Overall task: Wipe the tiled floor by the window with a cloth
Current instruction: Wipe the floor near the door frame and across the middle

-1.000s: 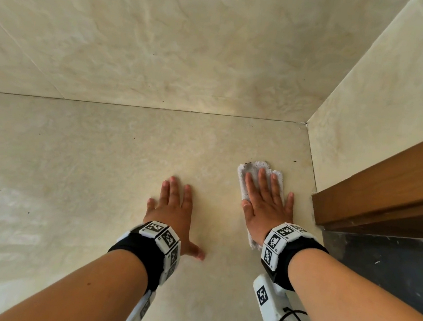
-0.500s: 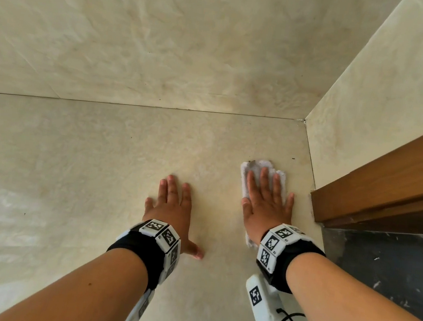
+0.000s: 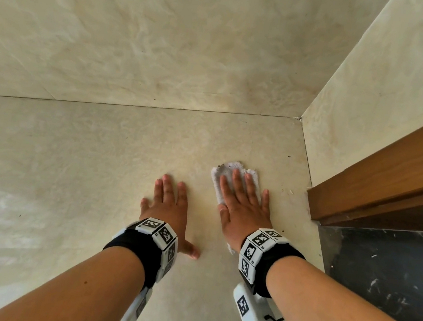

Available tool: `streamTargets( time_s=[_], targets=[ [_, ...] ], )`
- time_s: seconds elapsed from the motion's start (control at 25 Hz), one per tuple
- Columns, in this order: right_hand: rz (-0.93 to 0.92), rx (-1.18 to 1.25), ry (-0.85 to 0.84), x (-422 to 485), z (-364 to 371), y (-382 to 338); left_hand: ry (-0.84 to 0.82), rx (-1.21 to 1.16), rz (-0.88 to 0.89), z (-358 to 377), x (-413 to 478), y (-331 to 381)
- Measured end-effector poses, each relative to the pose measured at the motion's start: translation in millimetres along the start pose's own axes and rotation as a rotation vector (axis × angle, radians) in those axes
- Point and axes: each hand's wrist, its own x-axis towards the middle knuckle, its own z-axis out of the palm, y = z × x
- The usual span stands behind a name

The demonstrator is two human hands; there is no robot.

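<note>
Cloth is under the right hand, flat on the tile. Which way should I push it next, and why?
Probably slide the right hand and the cloth a little to the right, toward the wooden frame. Small specks lie on the floor between cloth and frame. The left hand is flat on the tile and can brace.

The floor (image 3: 70, 169) is cream marbled tile, bordered at right by a dark stone strip (image 3: 390, 275). A white cloth (image 3: 228, 168) lies on it under the right hand (image 3: 244, 212), whose fingers are straight. The left hand (image 3: 170, 208) rests palm-down on bare tile just beside, with dark specks (image 3: 289, 156) nearby.
</note>
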Motion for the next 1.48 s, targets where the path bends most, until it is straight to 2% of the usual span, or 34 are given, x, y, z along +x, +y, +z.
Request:
streamTargets(
  time_s=[0.32,0.64,0.8,0.96,1.08,1.28,1.48],
  targets=[
    [0.303,0.113,0.088,10,1,30,-0.037,0.003,-0.034,2,3,-11],
    [0.348,0.122,0.104,14,6,40,-0.033,0.018,-0.046,4,1,-14],
    [0.264,0.096,0.074,18,1,28,-0.037,0.032,-0.047,2,0,-13],
    [0.000,0.037,0.015,31,-8,-3,-0.043,0.008,-0.058,-3,-1,-6],
    [-0.100,0.005,-0.005,41,-13,-18,-0.042,0.012,-0.071,-10,0,-1],
    [-0.166,-0.052,-0.008,48,-16,-16,-0.041,0.000,-0.069,-15,-2,1],
    [-0.088,-0.008,0.043,60,-24,-5,-0.031,-0.013,-0.066,-15,-3,1]
  ],
)
